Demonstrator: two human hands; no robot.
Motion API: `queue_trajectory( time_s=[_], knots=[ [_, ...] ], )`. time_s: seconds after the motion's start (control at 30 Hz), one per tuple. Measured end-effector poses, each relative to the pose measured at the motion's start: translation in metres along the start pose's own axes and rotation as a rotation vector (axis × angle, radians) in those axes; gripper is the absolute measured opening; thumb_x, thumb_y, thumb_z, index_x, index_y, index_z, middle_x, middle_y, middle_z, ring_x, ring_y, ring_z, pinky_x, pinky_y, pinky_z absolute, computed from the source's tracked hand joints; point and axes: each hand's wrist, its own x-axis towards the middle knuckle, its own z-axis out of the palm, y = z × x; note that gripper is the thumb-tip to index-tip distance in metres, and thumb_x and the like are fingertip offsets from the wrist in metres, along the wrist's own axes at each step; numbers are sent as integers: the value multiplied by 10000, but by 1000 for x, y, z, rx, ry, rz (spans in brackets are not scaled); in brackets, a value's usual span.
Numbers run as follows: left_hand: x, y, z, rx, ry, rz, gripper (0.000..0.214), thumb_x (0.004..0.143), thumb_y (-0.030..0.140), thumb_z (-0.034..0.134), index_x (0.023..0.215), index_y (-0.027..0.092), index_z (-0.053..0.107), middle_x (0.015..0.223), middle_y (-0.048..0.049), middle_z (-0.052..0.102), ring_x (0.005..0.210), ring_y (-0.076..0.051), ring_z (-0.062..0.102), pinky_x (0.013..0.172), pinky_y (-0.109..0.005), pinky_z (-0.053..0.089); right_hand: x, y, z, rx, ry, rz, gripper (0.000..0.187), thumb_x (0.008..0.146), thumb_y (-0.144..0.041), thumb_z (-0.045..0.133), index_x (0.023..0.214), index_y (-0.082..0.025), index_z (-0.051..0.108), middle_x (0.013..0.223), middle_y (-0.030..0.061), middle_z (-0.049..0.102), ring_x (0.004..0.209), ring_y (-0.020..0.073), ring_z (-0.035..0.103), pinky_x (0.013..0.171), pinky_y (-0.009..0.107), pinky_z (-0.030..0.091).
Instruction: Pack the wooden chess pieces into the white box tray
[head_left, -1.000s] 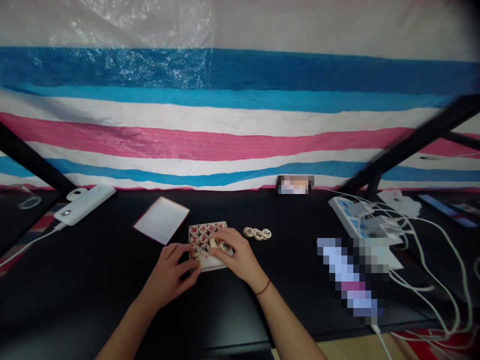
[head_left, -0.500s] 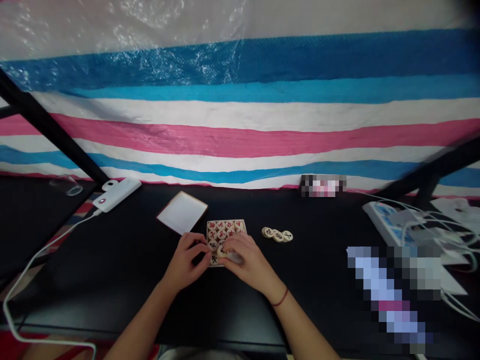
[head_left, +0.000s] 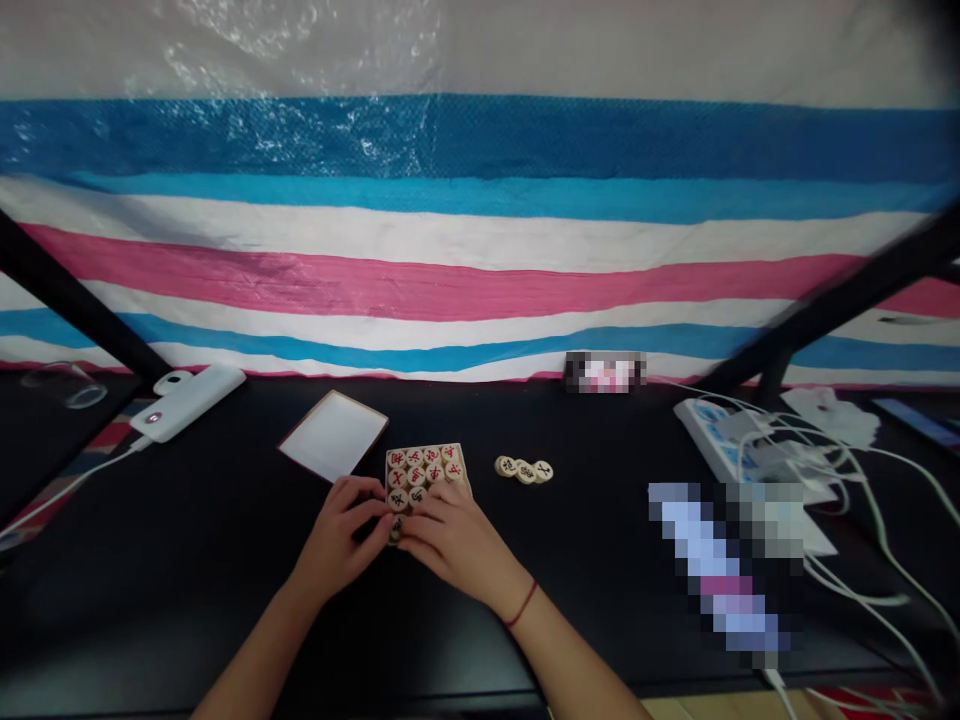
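Both hands closed in: left hand (head_left: pixel 339 532) and right hand (head_left: pixel 452 537) now meet over the near rows of the chess box (head_left: pixel 424 448), mid table (head_left: pixel 187 520). Fingers bunched; grip on a piece can't tell. Far rows filled. Four loose pieces (head_left: pixel 525 469) wait right, lid (head_left: pixel 334 448) off, left.

Even soft light, glare on plastic sheet (head_left: pixel 247 40), edges bowed, patches pixelated.

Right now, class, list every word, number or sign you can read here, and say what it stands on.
Round wooden game pieces in the shallow pale box: red and black characters, too blurred to read.
Loose round wooden pieces beside it: dark characters, too small to read.
White power strip: no legible marks.
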Motion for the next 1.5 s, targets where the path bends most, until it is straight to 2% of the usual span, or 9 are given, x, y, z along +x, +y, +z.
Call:
queue_trajectory(
  time_s=[0.47,0.57,0.67,0.73,0.8,0.93,1.1,1.23,1.5],
  knots=[
    [-1,0,-1,35,-56,66,115,826,212,583,881,219,683,969,-63,617,941,-207,563,829,-349,494,0,-5,4,-48,-12,21,98,881,-249,584,929,-199,653,753,36,666,790,193,536,712,310,413],
    [-2,0,0,84,-82,78,133,824,235,592,919,229,683,1043,-73,603,1003,-228,543,871,-377,481,0,1,0,29,101,26,94,870,-250,579,834,-201,651,686,22,637,724,174,529,682,296,410],
    [-4,1,2,163,-110,90,189,812,280,615,986,240,676,1182,-88,565,1110,-272,492,941,-440,445,-3,15,-13,87,309,126,152,886,-239,540,772,-205,636,647,10,615,660,158,513,665,298,409],
    [-6,2,4,207,-139,110,265,808,301,625,1068,261,660,1270,-89,524,1168,-300,452,969,-476,422,-7,30,-25,57,434,240,141,890,-225,522,820,-201,642,714,29,640,721,175,541,704,317,430],
    [-6,2,6,232,-162,137,322,817,309,622,1139,289,636,1324,-85,489,1194,-312,427,968,-486,419,-14,46,-34,-20,478,356,140,870,-240,540,944,-193,648,877,68,669,874,217,567,804,364,453],
    [-6,1,9,256,-172,174,300,842,306,604,1140,307,636,1350,-78,469,1197,-317,417,950,-484,432,-27,72,-36,-130,361,476,356,822,-296,576,1160,-186,599,1111,113,642,1102,278,534,982,460,407],
    [-4,1,7,251,-161,157,216,873,265,567,1066,290,662,1306,-75,502,1179,-291,441,955,-457,445,-30,77,-27,-139,248,537,243,824,-278,560,1048,-225,639,1046,78,676,1072,269,567,1073,548,267],
    [-3,2,7,246,-144,157,217,890,235,538,1053,291,670,1286,-71,523,1155,-274,467,954,-446,457,-29,76,-27,-110,188,584,173,819,-207,551,957,-225,654,979,52,693,988,236,599,1079,545,253],
    [-3,1,8,233,-124,168,240,886,239,546,1101,274,646,1272,-78,541,1142,-268,487,945,-442,470,-34,79,-30,-113,144,623,216,779,-162,568,966,-228,654,1011,35,694,1019,233,592,1100,579,189]
  ],
)
